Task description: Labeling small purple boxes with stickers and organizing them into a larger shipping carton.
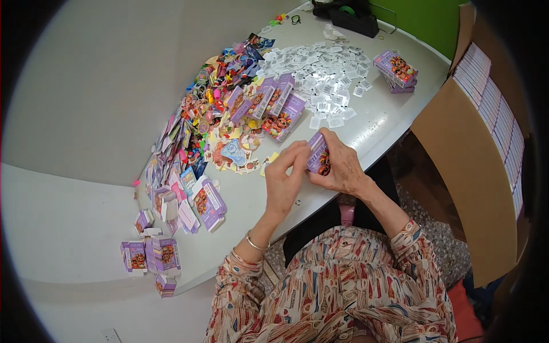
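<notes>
A small purple card box (316, 153) with a printed picture is held over the near edge of the table. My right hand (343, 166) wraps around its right side, thumb below and fingers above. My left hand (284, 178) is closed, its fingertips pressed at the box's left edge; what exactly they pinch is hidden. Just beyond my hands, several similar purple boxes (280, 120) lean together on the table. Flat stickers and cut-out cards (233, 151) lie to the left of them.
Small clear packets with printed labels (320, 68) cover the far middle. Colourful trinkets (214, 94) heap along the left, with open boxes (209, 204) nearer me. Stacked boxes (396, 70) stand far right, below a black tape dispenser (349, 16). A big carton (466, 171) stands at right.
</notes>
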### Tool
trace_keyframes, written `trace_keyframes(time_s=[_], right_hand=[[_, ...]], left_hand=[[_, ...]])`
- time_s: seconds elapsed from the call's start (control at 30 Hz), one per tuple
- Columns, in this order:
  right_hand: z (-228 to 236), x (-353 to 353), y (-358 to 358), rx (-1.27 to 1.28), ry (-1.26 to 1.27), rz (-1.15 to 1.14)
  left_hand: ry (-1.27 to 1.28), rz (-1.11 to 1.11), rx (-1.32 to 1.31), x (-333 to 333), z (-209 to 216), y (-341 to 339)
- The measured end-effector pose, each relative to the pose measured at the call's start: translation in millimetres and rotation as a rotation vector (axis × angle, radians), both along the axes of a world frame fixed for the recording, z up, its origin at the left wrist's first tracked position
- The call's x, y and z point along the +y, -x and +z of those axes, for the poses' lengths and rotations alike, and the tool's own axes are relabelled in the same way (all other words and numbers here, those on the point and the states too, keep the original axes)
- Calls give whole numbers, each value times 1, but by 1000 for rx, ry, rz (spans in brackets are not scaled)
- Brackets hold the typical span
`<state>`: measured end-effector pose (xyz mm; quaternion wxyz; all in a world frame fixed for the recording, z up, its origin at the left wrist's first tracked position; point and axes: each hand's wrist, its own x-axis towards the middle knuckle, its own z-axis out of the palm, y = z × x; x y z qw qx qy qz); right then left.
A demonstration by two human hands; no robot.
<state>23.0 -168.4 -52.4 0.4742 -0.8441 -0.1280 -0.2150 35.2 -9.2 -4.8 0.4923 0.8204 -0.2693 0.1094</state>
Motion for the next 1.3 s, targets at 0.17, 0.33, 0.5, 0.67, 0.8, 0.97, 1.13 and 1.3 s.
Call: trace_keyframes(time_s=[0.17, 0.33, 0.5, 0.67, 0.8, 0.97, 1.13, 1.3], right_hand=[[3, 2, -2, -49, 84, -6], [4, 3, -2, -16, 126, 0], [3, 3, -3, -28, 142, -6], [0, -1, -1, -16, 147, -21], [-6, 1, -1, -135, 159, -58], [-3, 5, 1, -114, 156, -19], [-6, 5, -1, -33, 172, 3], [7, -18, -13, -177, 158, -146]], left_hand=[[245, -48, 638, 0, 8, -20], [144, 42, 506, -4, 3, -17], [131, 99, 415, -4, 3, -19], [-154, 123, 262, -11, 15, -9], [-220, -2, 64, -8, 14, 3], [-327, 48, -159, -11, 4, 11], [-333, 111, -127, -15, -7, 19], [48, 26, 189, -14, 5, 18]])
